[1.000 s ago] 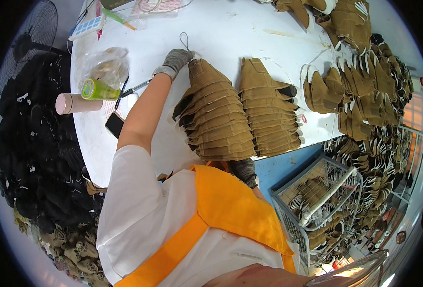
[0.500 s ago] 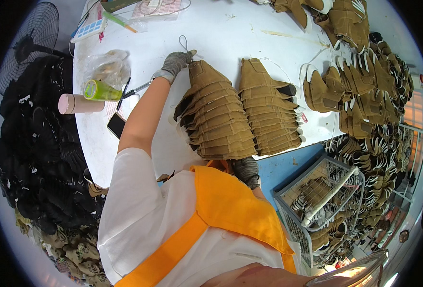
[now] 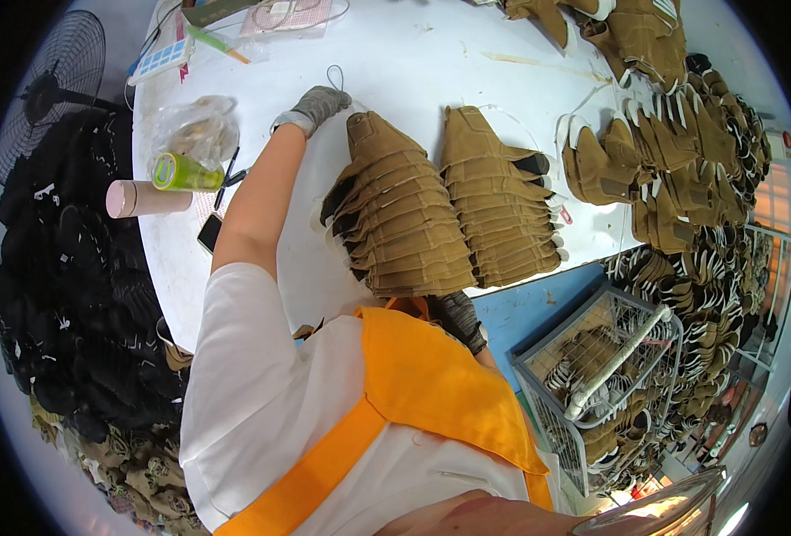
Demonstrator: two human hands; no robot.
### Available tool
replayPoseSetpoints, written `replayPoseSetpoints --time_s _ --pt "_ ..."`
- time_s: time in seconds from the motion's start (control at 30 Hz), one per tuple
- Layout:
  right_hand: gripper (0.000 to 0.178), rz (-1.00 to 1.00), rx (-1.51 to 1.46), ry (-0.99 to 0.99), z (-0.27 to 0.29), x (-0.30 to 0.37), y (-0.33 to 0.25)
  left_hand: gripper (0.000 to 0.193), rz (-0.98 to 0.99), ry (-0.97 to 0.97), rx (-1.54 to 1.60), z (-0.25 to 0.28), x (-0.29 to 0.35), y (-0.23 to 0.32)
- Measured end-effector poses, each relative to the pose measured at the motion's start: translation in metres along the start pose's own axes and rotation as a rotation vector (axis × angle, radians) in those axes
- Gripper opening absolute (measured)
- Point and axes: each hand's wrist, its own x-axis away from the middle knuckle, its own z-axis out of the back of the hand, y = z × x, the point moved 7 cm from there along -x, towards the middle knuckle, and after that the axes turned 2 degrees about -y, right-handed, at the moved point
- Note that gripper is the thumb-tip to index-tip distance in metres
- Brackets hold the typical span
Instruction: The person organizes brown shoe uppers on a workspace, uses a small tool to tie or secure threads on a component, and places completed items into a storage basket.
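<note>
My left hand [image 3: 317, 109], in a grey knit glove, is at the far end of a stack of brown shoe uppers [image 3: 406, 214]. Its fingers are closed at the base of a thin cord loop [image 3: 335, 75] that sticks up beyond them. The left stack's uppers overlap in a row toward my body. Beside it on the right lies a second row of brown uppers [image 3: 501, 201]. My right hand [image 3: 461, 320], in a dark grey glove, is at the near end of the left stack by my orange apron; the uppers hide its fingers.
On the white table [image 3: 395, 54] at left are a pink bottle [image 3: 145, 198], a green container [image 3: 185, 172], a phone [image 3: 208, 234] and a plastic bag [image 3: 203, 125]. More uppers [image 3: 601, 161] lie right. A wire basket [image 3: 592, 357] stands near right; black piles [image 3: 74, 295] fill the left.
My left hand has shifted slightly left and its fingers look more curled in beside the cord. The right hand stays by the near end of the stack. The view has moved a little.
</note>
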Motion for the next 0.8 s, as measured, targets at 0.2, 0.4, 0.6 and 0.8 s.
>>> replayPoseSetpoints --time_s 0.2,0.4,0.6,0.8 --pt "0.047 -0.019 -0.055 0.009 0.007 -0.003 -0.005 0.015 -0.478 0.07 -0.7 -0.008 -0.008 -0.001" --pt "0.048 -0.061 -0.034 0.004 0.002 0.004 0.003 0.018 -0.523 0.085 -0.65 -0.009 0.004 0.011" --pt "0.047 -0.202 -0.278 -0.014 -0.005 0.022 0.018 0.026 -0.239 0.436 -0.686 -0.015 0.04 0.029" --pt "0.046 -0.478 -0.454 -0.009 -0.01 0.079 0.042 0.029 -0.1 0.611 -0.514 -0.014 0.039 0.016"
